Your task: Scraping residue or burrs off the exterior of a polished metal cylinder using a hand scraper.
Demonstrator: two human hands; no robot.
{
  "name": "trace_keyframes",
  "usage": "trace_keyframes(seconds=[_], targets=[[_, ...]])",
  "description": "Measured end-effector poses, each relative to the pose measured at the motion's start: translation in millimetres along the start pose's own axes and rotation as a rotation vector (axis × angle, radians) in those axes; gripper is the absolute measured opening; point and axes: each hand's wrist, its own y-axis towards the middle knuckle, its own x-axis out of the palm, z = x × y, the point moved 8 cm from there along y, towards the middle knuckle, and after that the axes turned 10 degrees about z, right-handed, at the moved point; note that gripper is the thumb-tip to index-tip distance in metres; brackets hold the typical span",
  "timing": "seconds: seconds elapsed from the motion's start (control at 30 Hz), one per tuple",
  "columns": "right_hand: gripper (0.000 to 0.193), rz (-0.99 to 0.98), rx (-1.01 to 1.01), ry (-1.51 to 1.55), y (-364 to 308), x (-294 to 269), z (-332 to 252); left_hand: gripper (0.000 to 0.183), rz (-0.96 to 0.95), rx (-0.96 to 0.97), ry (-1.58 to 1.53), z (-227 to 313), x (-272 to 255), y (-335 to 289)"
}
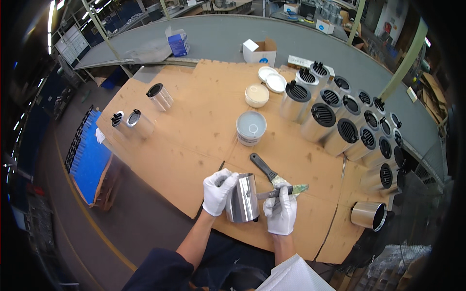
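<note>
Three short metal cylinders (140, 114) with dark caps lie on their sides at the far left of a cardboard-covered worktop (184, 140). Nearer, at the front edge, a person in white gloves steadies a shiny metal cylinder (242, 198) upright on the cardboard: the left hand (218, 190) wraps its fingers around the cylinder's upper left side, while the right hand (281, 209) grips a small brush (281, 191) whose tip touches the cylinder's right wall. A second, black-handled brush (265, 168) lies on the cardboard just beyond. Farther back stand a grey pot (251, 127) of pale liquid, a tub of cream-coloured paste (257, 95) and two white lids (272, 79). To the right, rows of metal cylinders with black slotted caps (347, 123) crowd the worktop, one open cylinder (369, 215) lying near the right edge.
</note>
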Motion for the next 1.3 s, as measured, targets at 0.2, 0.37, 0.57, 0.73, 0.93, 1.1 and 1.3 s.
trace_keyframes(seconds=[0.2,0.37,0.57,0.73,0.93,1.1,1.3], targets=[[0.020,0.040,0.013,-0.117,4.2,-3.1,6.5,0.023,0.047,0.033,0.156,4.6,1.6,4.5],[0.026,0.039,-0.037,-0.048,10.9,-2.9,8.5,0.014,0.003,0.013,0.037,4.2,3.5,11.4],[0.022,0.020,0.001,-0.075,7.3,-6.5,15.8,0.016,-0.015,-0.012,0.048,-2.5,7.2,9.6],[0.020,-0.004,0.029,-0.088,6.7,1.3,20.1,0.027,0.039,0.004,0.070,-1.6,1.9,9.1],[0.019,0.013,-0.032,-0.149,4.4,-0.5,14.7,0.024,0.039,0.017,0.052,2.1,4.8,7.7],[0.018,0.050,-0.011,-0.175,3.2,3.7,16.0,0.022,0.059,0.020,0.070,0.9,1.0,8.6],[0.018,0.047,-0.034,-0.188,3.7,2.7,14.3,0.022,0.019,0.061,0.080,3.5,2.9,8.4]])
